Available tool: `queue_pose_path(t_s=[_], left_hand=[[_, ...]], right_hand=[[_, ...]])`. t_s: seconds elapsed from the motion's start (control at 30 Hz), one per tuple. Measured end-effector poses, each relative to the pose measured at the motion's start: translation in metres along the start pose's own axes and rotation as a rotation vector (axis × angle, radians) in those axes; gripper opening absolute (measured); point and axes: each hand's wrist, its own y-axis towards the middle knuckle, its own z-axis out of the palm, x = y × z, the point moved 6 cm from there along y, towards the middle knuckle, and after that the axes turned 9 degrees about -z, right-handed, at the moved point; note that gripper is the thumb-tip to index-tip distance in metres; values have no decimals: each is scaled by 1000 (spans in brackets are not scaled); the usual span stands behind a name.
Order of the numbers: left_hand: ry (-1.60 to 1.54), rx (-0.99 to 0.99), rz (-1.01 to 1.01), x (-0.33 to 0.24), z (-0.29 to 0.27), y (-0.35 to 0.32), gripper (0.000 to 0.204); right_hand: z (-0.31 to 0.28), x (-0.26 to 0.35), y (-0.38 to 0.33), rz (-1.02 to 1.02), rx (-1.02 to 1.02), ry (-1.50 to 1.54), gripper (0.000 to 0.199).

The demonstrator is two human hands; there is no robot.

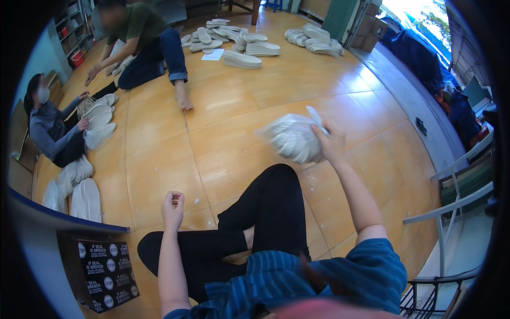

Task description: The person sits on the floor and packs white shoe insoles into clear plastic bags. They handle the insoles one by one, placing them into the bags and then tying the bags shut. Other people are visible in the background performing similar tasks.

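Note:
In my right hand [330, 139] I grip the gathered top of a clear plastic bag [295, 137] with white contents. The bag hangs in the air over the floor, beyond my raised knee. Its far edge is smeared by motion, so I cannot make out exactly what is inside. My left hand [173, 206] is raised above my bent left leg, fingers curled in, with nothing visible in it. I sit on the floor with my legs [265, 212] folded.
White shoe soles [241, 59] lie heaped at the back, with bagged ones [314, 40] to their right. A person [58, 119] at left handles soles; another [141, 50] crouches nearby. A printed black box [108, 275] stands lower left, a metal rack [451, 212] at right.

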Motion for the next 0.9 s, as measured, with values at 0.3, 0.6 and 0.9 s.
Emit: queue_pose_path(t_s=[0.3, 0.6, 0.9], left_hand=[[547, 557, -104, 29, 55, -22, 34], [941, 726, -270, 70, 141, -28, 77], [648, 304, -292, 40, 113, -43, 73]], right_hand=[[-162, -29, -117, 342, 176, -403, 38], [-272, 37, -236, 839, 210, -130, 34], [-231, 12, -210, 740, 248, 17, 36]])
